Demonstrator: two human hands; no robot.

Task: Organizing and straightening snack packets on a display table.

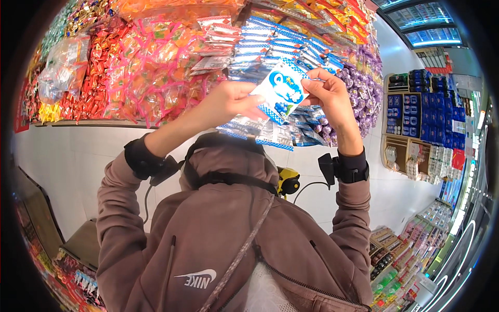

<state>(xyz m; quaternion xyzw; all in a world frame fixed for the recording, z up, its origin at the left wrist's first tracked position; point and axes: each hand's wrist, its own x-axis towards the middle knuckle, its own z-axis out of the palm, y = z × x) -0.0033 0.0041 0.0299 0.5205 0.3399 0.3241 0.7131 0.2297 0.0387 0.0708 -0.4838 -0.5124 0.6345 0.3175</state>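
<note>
Between my two hands is a small white and blue snack packet point(283, 89) with a blue checked border and a picture of blueberries. My left hand point(236, 101) pinches its left edge. On the opposite side, the fingers of my right hand point(326, 89) grip the upper right edge. The packet is tilted and held above a pile of like blue and white packets point(254, 44). Purple-wrapped sweets point(366, 83) lie just right of my right hand. Pink-edged clear bags with orange contents point(156, 62) fill the display left of my left hand.
Red-wrapped sweets point(96, 67) and a clear plastic bag point(65, 65) lie at the far left of the display. Shelves of blue packages point(434, 117) stand at the right. Bottles and boxes line a lower right shelf point(395, 255). Pale floor tiles point(93, 156) run below the display.
</note>
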